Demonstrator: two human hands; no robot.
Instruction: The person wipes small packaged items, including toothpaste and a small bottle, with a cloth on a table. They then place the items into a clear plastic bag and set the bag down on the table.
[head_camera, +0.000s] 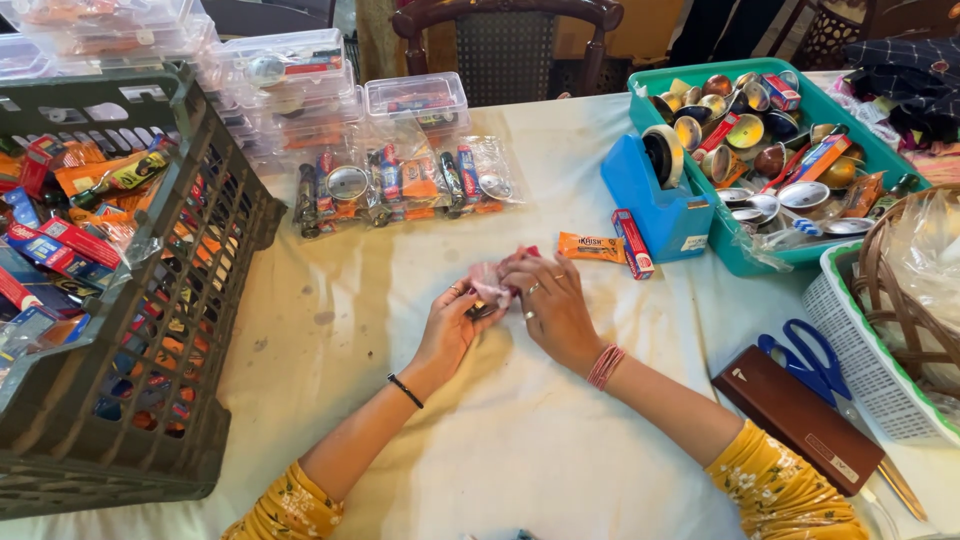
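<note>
Hands meet in the middle of the bench (520, 440), which has a pale cloth over it. The left hand (452, 325) and the right hand (552, 305) are both curled shut around a small pink and white packet (492, 280), pinching it from each side so it stays up off the cloth where both sets of fingers can work on it. A little dark thing peeks out under the left fingers, but it is too small to tell what it is. Just past the hands, at about one o'clock, an orange wrapper (591, 246) and a small red box (633, 243) lie close by, easy to grab. Behind them sits a blue tape holder (655, 200). At two o'clock a green tray (760, 160) is piled with little shiny cups and bright packets. At twelve o'clock lie clear bags of small things (405, 185), with clear boxes (415, 100) stacked behind them. At nine o'clock a big dark crate (150, 300) holds lots of packets. At four o'clock blue scissors (810, 360) rest on a brown case (800, 420), next to a white basket (880, 370).
</note>
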